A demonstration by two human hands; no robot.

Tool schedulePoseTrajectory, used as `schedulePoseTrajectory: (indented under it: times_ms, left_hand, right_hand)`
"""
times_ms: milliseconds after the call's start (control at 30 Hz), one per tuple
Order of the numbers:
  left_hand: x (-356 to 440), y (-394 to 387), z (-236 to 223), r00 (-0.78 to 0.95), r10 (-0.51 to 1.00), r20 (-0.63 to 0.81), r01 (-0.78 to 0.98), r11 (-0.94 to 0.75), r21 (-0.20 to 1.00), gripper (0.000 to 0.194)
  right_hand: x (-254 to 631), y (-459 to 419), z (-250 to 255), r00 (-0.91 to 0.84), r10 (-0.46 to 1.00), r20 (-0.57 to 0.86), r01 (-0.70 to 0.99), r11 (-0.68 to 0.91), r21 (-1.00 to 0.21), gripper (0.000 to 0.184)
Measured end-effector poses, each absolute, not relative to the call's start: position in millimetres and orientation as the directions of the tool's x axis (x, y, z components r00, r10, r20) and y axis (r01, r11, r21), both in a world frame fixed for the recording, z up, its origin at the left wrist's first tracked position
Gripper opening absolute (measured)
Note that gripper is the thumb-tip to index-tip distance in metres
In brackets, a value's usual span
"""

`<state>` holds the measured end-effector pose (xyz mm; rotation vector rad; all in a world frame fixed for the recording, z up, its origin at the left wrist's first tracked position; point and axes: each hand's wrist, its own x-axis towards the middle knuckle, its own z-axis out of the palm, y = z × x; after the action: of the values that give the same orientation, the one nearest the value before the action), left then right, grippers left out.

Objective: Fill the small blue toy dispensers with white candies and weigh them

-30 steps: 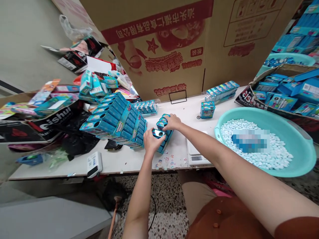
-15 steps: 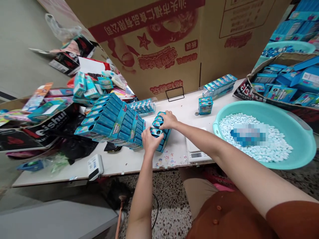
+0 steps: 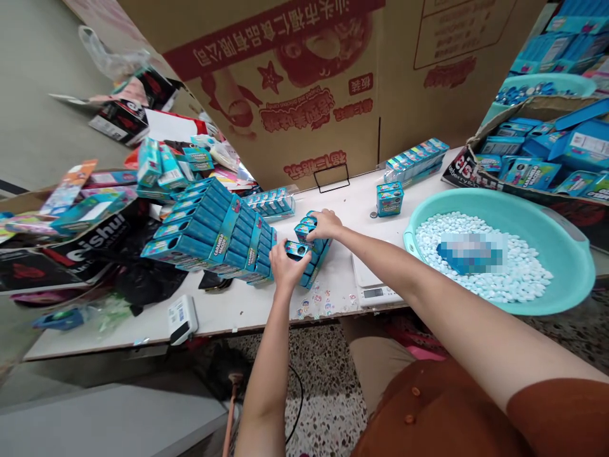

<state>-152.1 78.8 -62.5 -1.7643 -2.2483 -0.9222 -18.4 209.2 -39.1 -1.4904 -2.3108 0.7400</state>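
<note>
My left hand (image 3: pixel 284 266) is closed round a small blue candy box (image 3: pixel 297 249) at the near end of a short row of such boxes (image 3: pixel 311 257) on the white table (image 3: pixel 247 304). My right hand (image 3: pixel 324 224) grips the far end of that same row, fingers curled over the top boxes. A big leaning stack of blue boxes (image 3: pixel 214 231) stands just left of the row, touching it or nearly so.
A teal basin (image 3: pixel 571 266) of white candies sits at the right, with a small scale (image 3: pixel 373 289) beside it. More blue boxes (image 3: pixel 390 198) and a long pack (image 3: pixel 416 158) lie behind. A large cardboard carton (image 3: pixel 304 82) walls the back. A white device (image 3: pixel 179 317) lies near the front edge.
Both hands stay on the row of small boxes. The left hand has shifted slightly up and toward the stack with its box; the view has drifted a little.
</note>
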Motion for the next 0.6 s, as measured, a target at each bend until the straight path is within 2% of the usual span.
schedulePoseTrajectory:
  times_ms: [233, 433, 600]
  left_hand:
    - [-152, 80, -59, -0.288, 0.819, 0.497, 0.909, 0.07, 0.41, 0.068]
    - [-153, 78, -57, -0.29, 0.814, 0.504, 0.876, 0.014, 0.482, 0.064]
    - [-159, 79, -60, -0.323, 0.786, 0.527, 0.834, -0.027, 0.551, 0.059]
  right_hand:
    - [-15, 220, -39, -0.418, 0.907, -0.051, 0.741, 0.308, -0.597, 0.084]
    - [-12, 238, -38, -0.468, 0.879, -0.092, 0.7, 0.306, -0.646, 0.086]
    - [-10, 245, -38, -0.471, 0.869, -0.151, 0.674, 0.245, -0.697, 0.088]
